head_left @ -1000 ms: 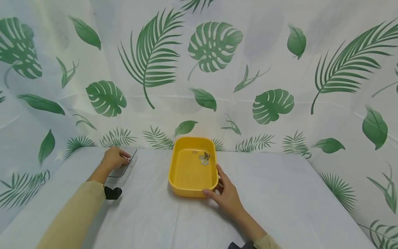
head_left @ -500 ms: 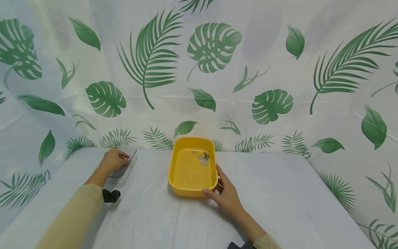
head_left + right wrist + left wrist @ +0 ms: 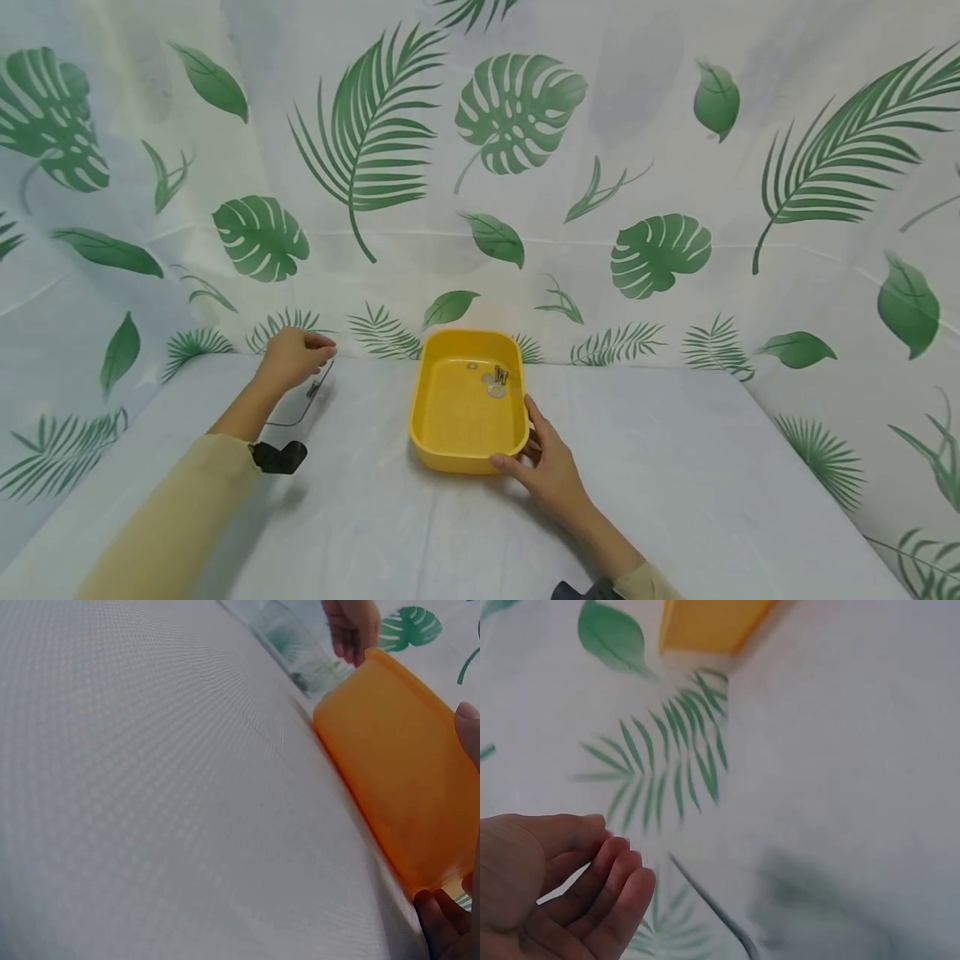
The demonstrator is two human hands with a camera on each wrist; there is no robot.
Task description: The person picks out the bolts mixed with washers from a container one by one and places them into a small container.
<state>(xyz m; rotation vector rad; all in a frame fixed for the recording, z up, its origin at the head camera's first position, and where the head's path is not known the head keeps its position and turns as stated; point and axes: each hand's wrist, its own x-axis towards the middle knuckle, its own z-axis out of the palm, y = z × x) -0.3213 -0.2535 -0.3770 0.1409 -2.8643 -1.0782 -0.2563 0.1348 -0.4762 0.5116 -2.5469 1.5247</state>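
Observation:
A yellow plastic tray (image 3: 453,462) stands mid-table, holding a few small metal screws (image 3: 501,375) and several flat washers (image 3: 495,390). My right hand (image 3: 553,479) grips its near right corner, thumb on the rim and fingers round the side; the right wrist view shows fingertips (image 3: 435,915) at the base. My left hand (image 3: 295,360) hovers over the far edge of a clear box with a thin dark rim (image 3: 302,414). Its fingers are bent with tips close together; whether anything small is between them cannot be seen. Small dark metal pieces (image 3: 313,388) lie in the box.
A white cloth covers the table (image 3: 360,517). Behind it hangs a white curtain (image 3: 540,250) printed with green leaves. Each wrist wears a black camera strap (image 3: 279,457).
The left hand stayed low in the clear box, then rose slightly up and to the right, uncovering the small dark metal pieces. The right hand and the yellow tray have not moved.

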